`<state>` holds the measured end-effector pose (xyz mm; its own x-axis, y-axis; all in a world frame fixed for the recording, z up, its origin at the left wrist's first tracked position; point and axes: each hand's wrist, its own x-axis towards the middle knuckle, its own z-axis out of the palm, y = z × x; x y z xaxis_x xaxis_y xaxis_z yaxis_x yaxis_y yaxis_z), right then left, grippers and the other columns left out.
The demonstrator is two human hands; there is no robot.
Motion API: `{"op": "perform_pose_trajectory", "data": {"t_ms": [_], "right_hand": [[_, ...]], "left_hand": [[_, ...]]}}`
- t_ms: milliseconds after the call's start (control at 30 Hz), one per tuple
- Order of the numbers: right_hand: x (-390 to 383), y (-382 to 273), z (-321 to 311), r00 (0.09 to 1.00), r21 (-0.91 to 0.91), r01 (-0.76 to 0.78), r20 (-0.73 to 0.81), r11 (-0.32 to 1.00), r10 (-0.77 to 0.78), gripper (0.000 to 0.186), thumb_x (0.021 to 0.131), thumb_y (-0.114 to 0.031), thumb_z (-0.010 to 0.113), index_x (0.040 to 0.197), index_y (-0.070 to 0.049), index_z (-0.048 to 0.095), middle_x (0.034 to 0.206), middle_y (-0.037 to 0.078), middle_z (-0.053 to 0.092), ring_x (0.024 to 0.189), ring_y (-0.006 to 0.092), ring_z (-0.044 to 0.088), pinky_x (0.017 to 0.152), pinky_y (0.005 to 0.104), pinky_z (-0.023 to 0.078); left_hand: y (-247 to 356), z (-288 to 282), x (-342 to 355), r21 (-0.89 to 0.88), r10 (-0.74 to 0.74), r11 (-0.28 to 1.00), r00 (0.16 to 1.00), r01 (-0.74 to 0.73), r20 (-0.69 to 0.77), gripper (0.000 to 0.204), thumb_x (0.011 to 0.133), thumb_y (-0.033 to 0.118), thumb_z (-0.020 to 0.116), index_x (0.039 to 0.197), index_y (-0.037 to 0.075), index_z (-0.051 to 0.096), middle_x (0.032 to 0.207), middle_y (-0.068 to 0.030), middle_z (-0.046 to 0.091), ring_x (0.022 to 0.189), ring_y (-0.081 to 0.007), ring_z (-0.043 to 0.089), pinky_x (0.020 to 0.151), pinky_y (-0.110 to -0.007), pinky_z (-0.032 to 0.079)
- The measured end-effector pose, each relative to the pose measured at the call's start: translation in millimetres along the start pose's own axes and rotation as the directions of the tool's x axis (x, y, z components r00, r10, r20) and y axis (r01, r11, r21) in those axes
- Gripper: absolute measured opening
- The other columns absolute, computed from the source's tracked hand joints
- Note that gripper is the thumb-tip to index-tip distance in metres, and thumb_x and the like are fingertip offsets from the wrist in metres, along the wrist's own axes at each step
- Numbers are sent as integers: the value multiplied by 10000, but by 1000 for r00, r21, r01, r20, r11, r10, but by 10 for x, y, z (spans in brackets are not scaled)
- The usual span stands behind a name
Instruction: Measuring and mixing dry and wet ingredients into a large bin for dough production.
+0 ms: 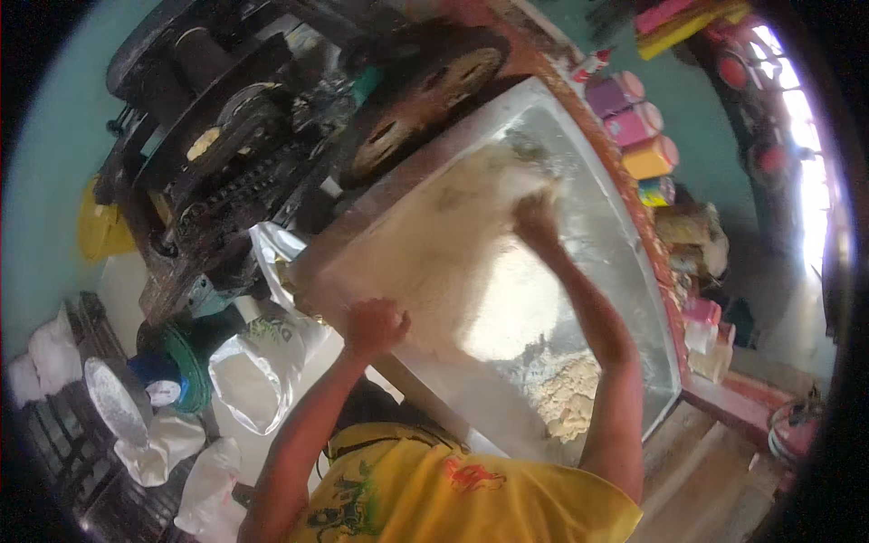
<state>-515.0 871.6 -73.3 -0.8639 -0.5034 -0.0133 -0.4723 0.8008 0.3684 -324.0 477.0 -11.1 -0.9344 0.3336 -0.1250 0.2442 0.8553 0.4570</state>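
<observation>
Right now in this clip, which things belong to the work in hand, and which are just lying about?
Apparently in use:
- left hand, right hand
- metal-topped table
- tan layer, too blurred to identify
- crumbly pale lumps

Untouched, apparently just around:
- dark machine
- coloured jars
- yellow bucket
- white sack

You wear a yellow fabric shirt point(543, 498) printed in red, green and black, lower centre; a crumbly cream-coloured mass point(570, 398) shows against the broad silver-grey metal tray point(625, 235), centre, with cylindrical purple, pink and orange plastic jars point(634, 124) at upper right.
</observation>
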Motion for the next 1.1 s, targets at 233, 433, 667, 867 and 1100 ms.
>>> {"op": "perform_pose_trajectory", "data": {"t_ms": [233,433,667,867,1100], "right_hand": [[1332,-764,746,881,272,-74,469,959,-65,452,664,-512,715,975,-184,731,1106,112,660,1144,299,532,1001,666,266],[866,-1986,-135,833,244,454,226,857,-506,466,642,-592,691,895,-203,730,954,30,680,1020,267,584,980,635,301],[-756,-1873,-1119,843,367,442,141,818,-519,206,678,-252,647,806,-103,709,874,66,665,983,279,591,983,455,386],[-340,-735,-1025,951,323,216,146,921,-274,257,644,-68,567,861,46,643,876,236,628,921,399,590,1002,543,370],[1123,-486,766,988,347,-107,143,932,60,377,664,-350,712,893,-51,687,892,175,661,866,330,619,939,520,397]], "left_hand": [[-18,-60,61,-33,5,999,1000,-5,1,287,837,350,593,782,74,646,771,-110,652,749,-295,648,678,-450,503],[-164,82,-88,-97,-66,993,998,67,13,299,854,375,585,809,89,658,818,-134,655,806,-315,645,732,-467,497],[-17,-83,-14,29,-105,994,983,102,150,307,868,371,571,857,77,659,839,-149,658,821,-332,647,734,-484,498],[-72,-234,-102,20,-79,997,994,77,81,299,859,360,575,914,80,666,834,-122,663,807,-319,650,729,-476,502],[-153,-134,-31,17,-150,989,984,150,93,298,843,364,591,869,79,673,813,-108,664,778,-300,651,744,-450,505]]}}
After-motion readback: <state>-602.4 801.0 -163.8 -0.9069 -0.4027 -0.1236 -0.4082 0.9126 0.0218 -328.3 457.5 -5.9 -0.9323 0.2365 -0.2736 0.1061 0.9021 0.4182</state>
